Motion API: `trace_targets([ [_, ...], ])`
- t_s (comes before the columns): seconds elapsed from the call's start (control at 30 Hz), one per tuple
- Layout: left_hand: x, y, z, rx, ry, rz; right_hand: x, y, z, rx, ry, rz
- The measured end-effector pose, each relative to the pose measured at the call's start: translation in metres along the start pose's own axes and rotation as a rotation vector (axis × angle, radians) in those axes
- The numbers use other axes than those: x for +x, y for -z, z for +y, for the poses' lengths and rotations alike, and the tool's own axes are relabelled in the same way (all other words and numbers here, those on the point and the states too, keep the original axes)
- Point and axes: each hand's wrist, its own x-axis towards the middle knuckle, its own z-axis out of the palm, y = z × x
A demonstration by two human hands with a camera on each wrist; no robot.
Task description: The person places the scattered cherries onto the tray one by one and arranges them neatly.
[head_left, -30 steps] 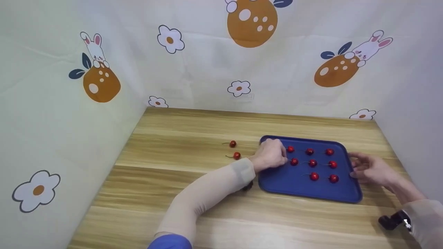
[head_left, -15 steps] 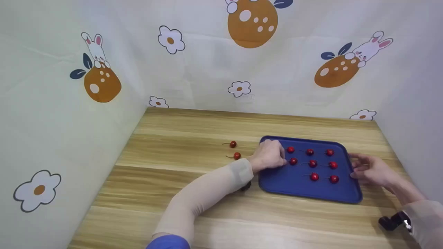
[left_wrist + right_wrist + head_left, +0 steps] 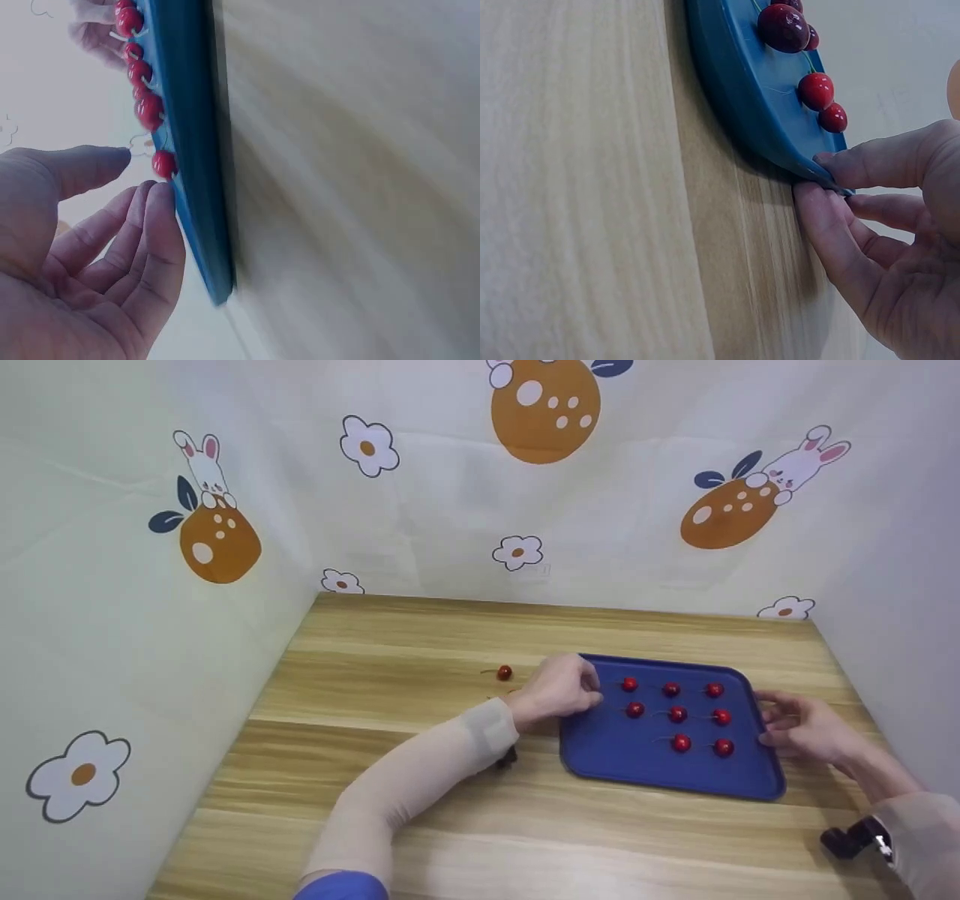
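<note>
A blue tray (image 3: 622, 757) lies on the table with several red cherries (image 3: 678, 714) on it in rows, their stems pointing left. Over the tray's left edge is my left hand (image 3: 561, 687); in the left wrist view its thumb and bent fingers (image 3: 161, 225) stand apart with nothing between them. The closest cherry (image 3: 163, 163) there sits just beyond the fingertips. At the tray's right edge my right hand (image 3: 806, 727) pinches the rim, thumb on top and fingers below, as the right wrist view shows.
On the wooden table (image 3: 360, 675), left of the tray, lies a loose cherry (image 3: 504, 673). Another beside it is mostly hidden by my left hand. Patterned cloth walls (image 3: 435, 510) enclose the back and sides.
My left hand has drawn back leftward from the cherry at the left of the middle row, leaving it on the tray. The right hand stays at the rim.
</note>
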Motion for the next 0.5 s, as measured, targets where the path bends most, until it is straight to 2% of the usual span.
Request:
trace_targets([
  [0.17,-0.010,0.019,-0.009,-0.064,0.015,0.021,0.001,0.000,0.001,-0.006,-0.001,0.000],
  [0.37,-0.020,0.037,-0.031,-0.043,-0.050,0.086,0.001,-0.001,-0.001,0.024,-0.016,0.017],
  [0.5,-0.027,0.048,-0.047,-0.053,-0.039,0.110,0.001,0.000,-0.001,0.028,-0.029,0.020],
])
